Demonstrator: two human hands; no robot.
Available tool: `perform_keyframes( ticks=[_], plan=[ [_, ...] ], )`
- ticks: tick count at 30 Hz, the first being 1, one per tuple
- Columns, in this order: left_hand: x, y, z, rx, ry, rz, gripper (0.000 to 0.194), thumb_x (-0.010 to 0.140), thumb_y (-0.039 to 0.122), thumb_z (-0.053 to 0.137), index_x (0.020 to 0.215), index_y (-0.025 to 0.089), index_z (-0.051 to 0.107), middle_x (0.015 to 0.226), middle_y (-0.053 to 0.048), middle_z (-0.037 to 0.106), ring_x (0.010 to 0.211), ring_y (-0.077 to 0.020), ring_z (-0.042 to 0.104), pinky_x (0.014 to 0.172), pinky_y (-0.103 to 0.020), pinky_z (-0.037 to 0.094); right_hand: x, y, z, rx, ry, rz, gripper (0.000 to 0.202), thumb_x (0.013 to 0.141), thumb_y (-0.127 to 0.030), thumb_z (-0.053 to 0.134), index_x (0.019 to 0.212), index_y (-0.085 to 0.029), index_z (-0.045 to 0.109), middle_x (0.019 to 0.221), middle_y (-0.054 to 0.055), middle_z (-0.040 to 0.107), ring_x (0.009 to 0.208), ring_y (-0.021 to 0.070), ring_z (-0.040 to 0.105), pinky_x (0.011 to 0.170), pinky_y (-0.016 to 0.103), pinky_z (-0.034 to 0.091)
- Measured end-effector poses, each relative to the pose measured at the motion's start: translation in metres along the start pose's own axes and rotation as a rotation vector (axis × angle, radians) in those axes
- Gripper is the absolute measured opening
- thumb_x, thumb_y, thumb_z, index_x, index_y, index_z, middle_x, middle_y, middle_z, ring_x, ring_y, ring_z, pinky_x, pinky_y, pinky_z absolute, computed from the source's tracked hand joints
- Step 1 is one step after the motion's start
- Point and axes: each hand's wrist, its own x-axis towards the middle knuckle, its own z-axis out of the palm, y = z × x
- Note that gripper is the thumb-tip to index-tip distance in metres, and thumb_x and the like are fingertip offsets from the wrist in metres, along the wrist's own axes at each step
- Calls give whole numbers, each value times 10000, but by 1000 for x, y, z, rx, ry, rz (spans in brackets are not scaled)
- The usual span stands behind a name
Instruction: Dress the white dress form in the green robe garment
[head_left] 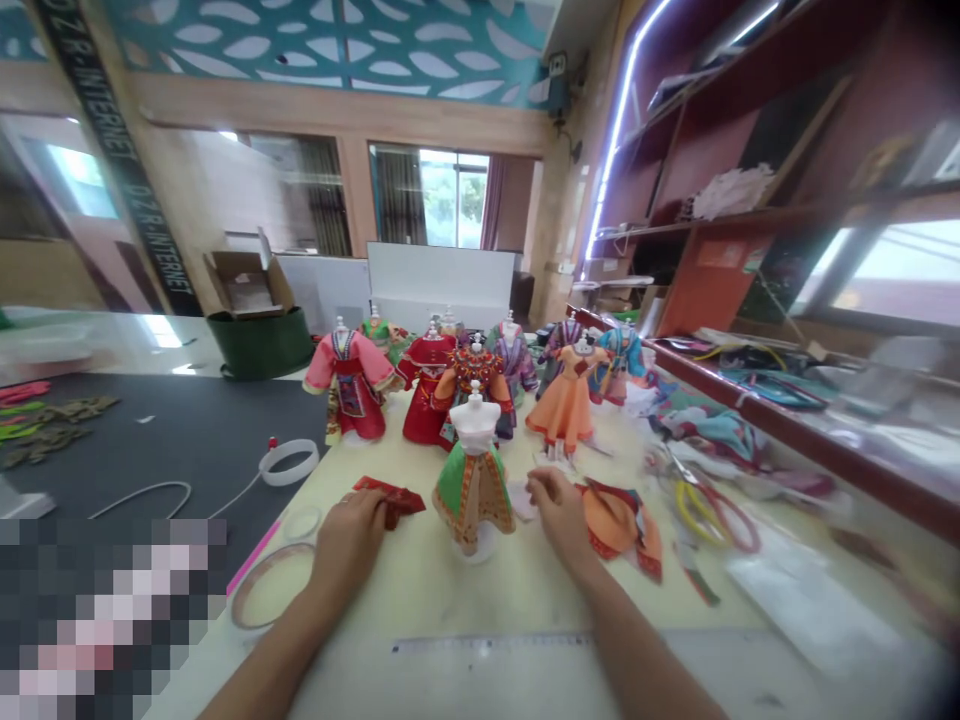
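Note:
A small white mannequin stands upright on a round base between my hands, wearing a green and tan skirt with its top bare. My left hand is closed at the edge of a piece of red fabric on the table, left of the mannequin. To the right of it, my right hand has its fingers pinched together over a small pale piece; whether it grips that piece is unclear. Beside my right hand lies an orange and red doll garment.
Several dressed mannequins, among them one in a red dress and one in an orange dress, stand behind. Scissors and a plastic bag lie right. A clear ruler lies in front; tape rolls sit left.

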Motion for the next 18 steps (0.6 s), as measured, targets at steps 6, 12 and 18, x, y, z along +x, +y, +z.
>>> perform_keyframes(
  ticks=[6, 12, 18],
  plan=[
    [-3, -10, 1, 83, 102, -144, 399, 868, 206, 330, 1225, 122, 486, 949, -140, 650, 840, -267, 599, 718, -354, 435, 17, 21, -81, -261, 267, 3, 192, 691, -376, 555, 753, -198, 593, 771, 43, 618, 760, 221, 554, 773, 364, 410],
    [-2, -4, 6, -93, 146, -30, 469, 872, 267, 370, 1321, 138, 346, 1029, -121, 647, 920, -261, 605, 801, -382, 456, 15, 45, -124, -481, 304, 35, 182, 538, -343, 694, 604, -213, 585, 673, 33, 591, 790, 257, 530, 806, 409, 370],
    [-13, 6, 12, -466, 102, 11, 397, 846, 355, 450, 1195, 167, 465, 1160, -140, 579, 1061, -261, 551, 915, -421, 426, 17, 36, -115, -479, 304, 5, 99, 599, -310, 593, 615, -212, 598, 596, 6, 553, 647, 215, 498, 666, 351, 372]
  ],
)
